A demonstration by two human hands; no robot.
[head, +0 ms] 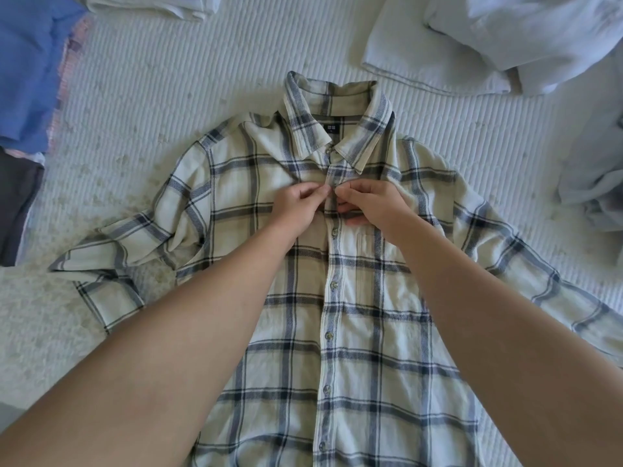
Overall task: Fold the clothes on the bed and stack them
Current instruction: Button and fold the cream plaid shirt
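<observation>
A cream shirt with a navy plaid pattern (354, 332) lies face up on the bed, collar away from me and buttoned down the front. Its left sleeve is bent and crumpled at the left; the right sleeve stretches out to the right. My left hand (298, 205) and my right hand (367, 202) meet at the placket just below the collar. Both pinch the fabric edges there, fingertips almost touching. Whatever is between the fingertips is hidden by the fingers.
The bed (168, 112) has a white ribbed cover. A blue garment (27, 62) and a dark grey one (17, 203) lie at the left edge. Folded white cloth (151, 5) sits at the top left. Pale blue clothes (488, 38) lie at the top right, more (596, 170) at the right.
</observation>
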